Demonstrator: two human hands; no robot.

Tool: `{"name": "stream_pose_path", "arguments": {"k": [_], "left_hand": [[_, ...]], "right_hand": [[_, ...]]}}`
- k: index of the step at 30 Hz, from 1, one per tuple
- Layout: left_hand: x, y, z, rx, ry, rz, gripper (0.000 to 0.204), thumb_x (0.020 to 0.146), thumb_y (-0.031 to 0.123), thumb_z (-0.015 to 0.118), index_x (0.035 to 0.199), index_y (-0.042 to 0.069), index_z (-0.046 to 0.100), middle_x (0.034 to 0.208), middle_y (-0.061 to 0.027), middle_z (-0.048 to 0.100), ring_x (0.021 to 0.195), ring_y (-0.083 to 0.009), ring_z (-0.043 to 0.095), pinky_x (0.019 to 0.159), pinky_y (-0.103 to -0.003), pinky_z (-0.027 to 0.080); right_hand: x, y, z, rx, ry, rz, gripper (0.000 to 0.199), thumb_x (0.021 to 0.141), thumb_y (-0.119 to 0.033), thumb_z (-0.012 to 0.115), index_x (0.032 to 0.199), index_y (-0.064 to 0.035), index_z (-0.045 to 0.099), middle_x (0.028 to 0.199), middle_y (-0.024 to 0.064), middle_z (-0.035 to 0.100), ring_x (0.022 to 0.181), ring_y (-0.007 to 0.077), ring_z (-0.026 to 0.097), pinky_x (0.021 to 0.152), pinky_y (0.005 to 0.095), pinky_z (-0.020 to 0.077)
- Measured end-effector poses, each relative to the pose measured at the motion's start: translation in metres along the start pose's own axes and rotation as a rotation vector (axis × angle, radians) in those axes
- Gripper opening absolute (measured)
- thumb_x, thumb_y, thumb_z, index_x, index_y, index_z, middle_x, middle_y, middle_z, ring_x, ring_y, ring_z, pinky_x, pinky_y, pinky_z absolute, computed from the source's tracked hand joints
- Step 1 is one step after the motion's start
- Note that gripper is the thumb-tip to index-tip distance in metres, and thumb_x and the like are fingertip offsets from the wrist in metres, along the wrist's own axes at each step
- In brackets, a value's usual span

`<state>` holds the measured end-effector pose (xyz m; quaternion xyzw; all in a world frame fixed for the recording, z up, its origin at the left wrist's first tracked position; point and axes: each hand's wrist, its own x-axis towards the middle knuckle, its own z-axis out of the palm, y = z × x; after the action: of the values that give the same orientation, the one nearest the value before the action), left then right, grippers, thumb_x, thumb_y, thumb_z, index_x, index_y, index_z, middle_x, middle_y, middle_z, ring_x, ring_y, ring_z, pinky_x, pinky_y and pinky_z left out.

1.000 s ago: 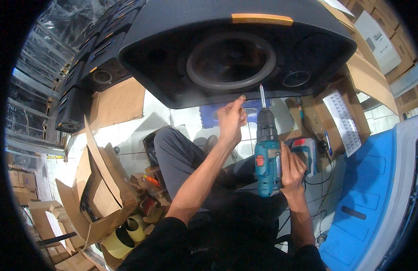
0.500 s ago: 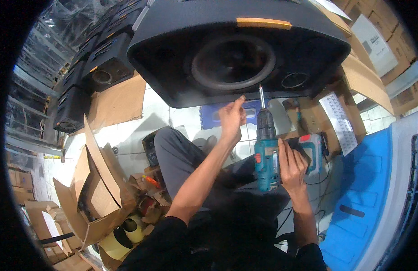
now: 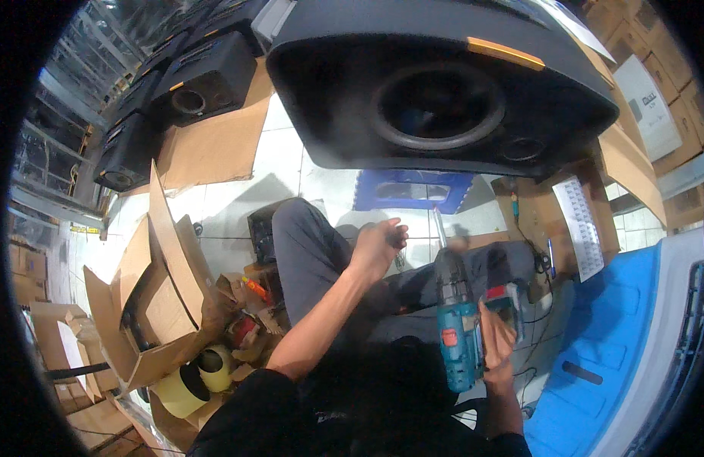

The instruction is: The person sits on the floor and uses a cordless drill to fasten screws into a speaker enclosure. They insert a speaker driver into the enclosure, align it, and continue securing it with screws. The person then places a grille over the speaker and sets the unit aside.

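In my right hand (image 3: pixel 496 339) is a teal and black cordless drill (image 3: pixel 460 339), its long bit pointing away from me. The bit's tip stands just short of the blue plastic stool (image 3: pixel 371 194). My left hand (image 3: pixel 373 251) hovers over my lap, its fingers curled together. Something small and dark shows at those fingers, too unclear to name. Beyond both hands a large black speaker cabinet (image 3: pixel 329 99) rests above the stool, tilted in view. Its front has a big round woofer (image 3: pixel 443 107), a smaller round opening and an orange strip (image 3: pixel 506 53). Neither hand touches the cabinet.
More black speakers (image 3: pixel 207 76) stand at the far left on a cardboard sheet (image 3: pixel 215 145). An open carton (image 3: pixel 165 305) and yellow tape rolls (image 3: pixel 180 392) lie at left. At right are a printed sheet (image 3: pixel 578 228), a screwdriver (image 3: pixel 515 204) and a blue plastic panel (image 3: pixel 595 343).
The drill has come back toward my body, away from the speaker. My left hand has dropped away from the cabinet's lower edge. The view has shifted, so the speaker appears farther right.
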<state>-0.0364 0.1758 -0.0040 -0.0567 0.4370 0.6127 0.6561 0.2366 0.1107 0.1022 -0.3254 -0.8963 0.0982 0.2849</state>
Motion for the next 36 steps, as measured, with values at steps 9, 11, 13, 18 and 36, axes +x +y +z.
{"name": "stream_pose_path", "arguments": {"k": [9,11,13,18,36], "left_hand": [[-0.037,0.021,-0.013,0.135,-0.141,0.218,0.034,0.106,0.015,0.049,0.127,-0.01,0.048,0.111,-0.0184,0.064,0.077,-0.0155,0.054,0.07,-0.028,0.046],[-0.038,0.025,-0.014,0.136,-0.141,0.202,0.035,0.107,0.019,0.049,0.127,-0.009,0.049,0.111,-0.0179,0.064,0.077,-0.0151,0.054,0.069,-0.028,0.045],[-0.035,0.025,-0.018,0.109,-0.09,0.192,0.034,0.107,0.021,0.049,0.124,-0.008,0.051,0.11,-0.0174,0.064,0.078,-0.0153,0.055,0.069,-0.028,0.045],[-0.018,0.014,-0.025,0.324,0.221,0.203,0.024,0.102,0.014,0.053,0.114,-0.006,0.057,0.105,-0.016,0.064,0.081,-0.0185,0.057,0.072,-0.031,0.047],[-0.007,0.005,-0.035,0.284,-0.042,0.193,0.036,0.107,0.024,0.048,0.116,-0.01,0.057,0.094,-0.0132,0.066,0.068,-0.0141,0.054,0.061,-0.029,0.043]], "right_hand": [[-0.005,-0.023,0.011,0.229,-0.014,0.014,0.046,0.09,-0.012,0.067,0.124,0.0165,0.06,0.107,0.0273,0.07,0.084,0.0353,0.072,0.071,0.0405,0.0593],[-0.004,-0.025,0.012,0.246,-0.019,0.019,0.046,0.09,-0.012,0.067,0.125,0.0164,0.06,0.107,0.0272,0.07,0.084,0.0352,0.072,0.071,0.0405,0.0593],[-0.003,-0.027,0.014,0.261,-0.021,0.023,0.046,0.09,-0.012,0.067,0.125,0.0162,0.06,0.107,0.0271,0.071,0.084,0.0351,0.072,0.071,0.0405,0.0593],[-0.002,-0.029,0.019,0.285,-0.025,0.031,0.045,0.09,-0.012,0.067,0.125,0.016,0.06,0.107,0.0269,0.071,0.084,0.0348,0.072,0.071,0.0406,0.0594],[-0.012,-0.022,0.033,0.299,0.022,0.054,0.045,0.089,-0.012,0.067,0.126,0.0139,0.061,0.109,0.0251,0.071,0.086,0.0327,0.073,0.074,0.0403,0.0598]]}}
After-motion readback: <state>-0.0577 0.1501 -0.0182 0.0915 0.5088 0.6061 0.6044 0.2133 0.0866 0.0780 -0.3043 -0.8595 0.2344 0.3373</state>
